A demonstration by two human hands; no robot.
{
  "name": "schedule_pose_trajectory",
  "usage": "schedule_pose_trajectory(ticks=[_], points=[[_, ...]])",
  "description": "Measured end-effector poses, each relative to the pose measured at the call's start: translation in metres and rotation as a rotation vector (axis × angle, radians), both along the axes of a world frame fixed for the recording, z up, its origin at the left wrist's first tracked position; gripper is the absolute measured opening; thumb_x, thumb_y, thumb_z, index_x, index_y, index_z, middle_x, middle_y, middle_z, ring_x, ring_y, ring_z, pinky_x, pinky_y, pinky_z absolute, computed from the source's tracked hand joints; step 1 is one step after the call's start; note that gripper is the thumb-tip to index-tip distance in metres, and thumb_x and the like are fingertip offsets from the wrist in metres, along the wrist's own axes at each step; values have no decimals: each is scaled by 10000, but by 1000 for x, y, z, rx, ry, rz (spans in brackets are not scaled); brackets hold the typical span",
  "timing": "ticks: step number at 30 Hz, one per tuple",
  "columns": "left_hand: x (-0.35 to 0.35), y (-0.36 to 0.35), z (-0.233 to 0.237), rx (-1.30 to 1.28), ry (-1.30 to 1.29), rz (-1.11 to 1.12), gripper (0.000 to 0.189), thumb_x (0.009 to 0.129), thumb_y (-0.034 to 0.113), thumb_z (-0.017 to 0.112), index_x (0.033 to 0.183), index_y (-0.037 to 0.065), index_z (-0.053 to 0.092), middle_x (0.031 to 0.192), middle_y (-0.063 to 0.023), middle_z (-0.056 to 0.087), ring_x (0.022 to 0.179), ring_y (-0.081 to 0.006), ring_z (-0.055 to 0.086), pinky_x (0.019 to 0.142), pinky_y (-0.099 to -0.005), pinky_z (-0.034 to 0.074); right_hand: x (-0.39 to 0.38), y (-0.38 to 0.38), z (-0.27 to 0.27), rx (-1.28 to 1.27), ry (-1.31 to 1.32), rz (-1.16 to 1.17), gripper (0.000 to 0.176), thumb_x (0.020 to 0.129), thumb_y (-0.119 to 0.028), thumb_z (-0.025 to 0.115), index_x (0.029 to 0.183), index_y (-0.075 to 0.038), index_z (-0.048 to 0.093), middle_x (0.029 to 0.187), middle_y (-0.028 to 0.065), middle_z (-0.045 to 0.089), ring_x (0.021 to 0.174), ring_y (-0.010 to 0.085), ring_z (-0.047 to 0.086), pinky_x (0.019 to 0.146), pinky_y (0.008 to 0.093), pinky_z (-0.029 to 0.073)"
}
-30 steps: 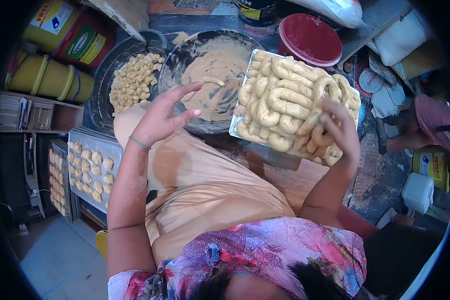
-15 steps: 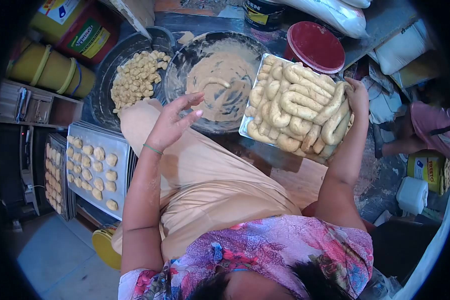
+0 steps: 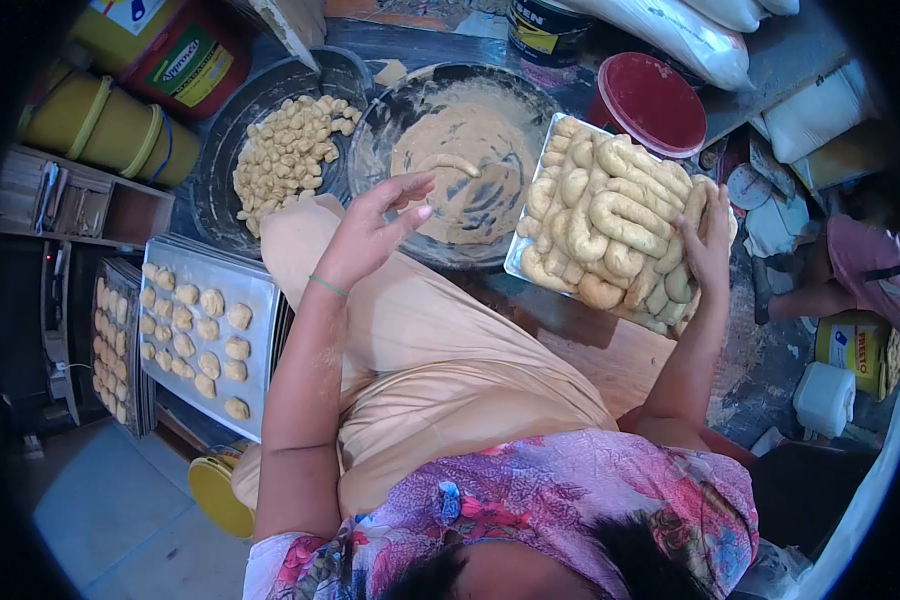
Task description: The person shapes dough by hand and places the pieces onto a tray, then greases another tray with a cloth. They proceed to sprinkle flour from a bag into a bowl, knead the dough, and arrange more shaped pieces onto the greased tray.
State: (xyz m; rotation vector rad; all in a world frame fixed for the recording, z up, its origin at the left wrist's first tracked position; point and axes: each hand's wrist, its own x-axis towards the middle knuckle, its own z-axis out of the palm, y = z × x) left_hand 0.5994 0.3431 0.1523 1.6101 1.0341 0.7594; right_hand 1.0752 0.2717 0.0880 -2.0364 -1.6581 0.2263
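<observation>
My left hand (image 3: pixel 382 225) hovers above the near rim of a wide black basin (image 3: pixel 370 120), holding nothing, its fingers apart. Inside the basin, a short curved dough piece (image 3: pixel 448 162) lies on a tan floury layer. To the right, a metal tray (image 3: pixel 533 218) carries a heaped pile of long dough ropes (image 3: pixel 625 225), folded and stacked over one another. My right hand (image 3: pixel 708 240) is at the pile's right side, with a dough rope (image 3: pixel 697 200) between thumb and fingers. The fingers' far sides are partly hidden.
Small dough lumps (image 3: pixel 290 150) fill part of another black tub (image 3: pixel 215 170). At left, a baking sheet (image 3: pixel 175 372) of dough balls rests on stacked sheets. A red-lidded bucket (image 3: pixel 650 105) stands behind the tray. A co-worker's leg (image 3: pixel 805 290) shows at far right.
My right hand has come nearer along the pile's right side, and the rope there has been drawn in against the pile. My left hand stays raised near the basin. The whole view shifted slightly.
</observation>
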Motion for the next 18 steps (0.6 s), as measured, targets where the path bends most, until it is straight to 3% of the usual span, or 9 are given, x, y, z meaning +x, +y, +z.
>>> schedule_pose_trajectory(ticks=[1,2,5,6,8,10,14,16,18], points=[[0,6,-4,-23,-25,3,420,885,176,625,1253,-2,525,1171,-134,607,1093,-204,564,953,-316,422,-8,5,-2,113,-119,-124,691,820,-348,622,1417,-135,346,1477,181,296,1405,332,180,1114,534,87],[-1,12,-8,-46,-49,8,421,887,178,623,1252,-7,523,1172,-137,605,1090,-205,565,951,-314,423,-10,4,4,-157,-248,-160,719,881,-451,540,1462,-145,247,1505,177,230,1415,319,150,1116,533,35],[-7,41,-25,-98,-118,53,426,887,181,622,1248,-19,519,1164,-136,603,1075,-204,566,937,-301,425,-42,22,31,-167,-290,-106,706,872,-422,561,1447,-124,280,1496,184,249,1410,314,173,1107,561,55],[-8,51,-24,-112,-116,135,432,884,186,625,1248,-21,518,1170,-137,598,1075,-203,562,936,-301,423,-83,29,63,-82,-281,-69,656,866,-379,587,1410,-101,350,1470,189,300,1391,330,221,1114,528,126],[-7,75,-21,-138,-121,289,443,879,195,629,1246,-25,516,1180,-139,586,1074,-202,555,934,-301,417,-132,58,64,162,77,215,587,846,-325,623,1351,-91,436,1420,192,380,1350,338,305,1103,456,230],[-8,100,-25,-206,-236,496,451,871,202,634,1243,-25,519,1198,-140,573,1082,-205,545,938,-308,409,-198,94,65,6,350,460,554,829,-276,655,1306,-57,478,1377,184,435,1313,311,372,1081,380,285],[-37,138,-65,-113,-105,672,457,844,213,657,1207,-38,538,1218,-158,554,1097,-206,532,942,-320,400,-301,199,-29,-217,202,733,528,820,-343,607,1258,-58,532,1262,183,544,1167,326,512,997,382,394],[-60,149,-94,-208,34,685,469,827,209,670,1199,-44,539,1208,-188,557,1086,-216,540,939,-317,400,-347,248,-103,-467,357,667,496,802,-322,606,1212,-46,572,1180,195,595,1090,336,564,954,369,431],[-60,148,-81,-244,-93,674,454,819,206,675,1184,-30,548,1204,-198,547,1103,-250,531,949,-324,398,-378,265,-167,-631,371,611,483,791,-305,609,1191,-37,589,1142,201,613,1061,333,584,930,380,446]])
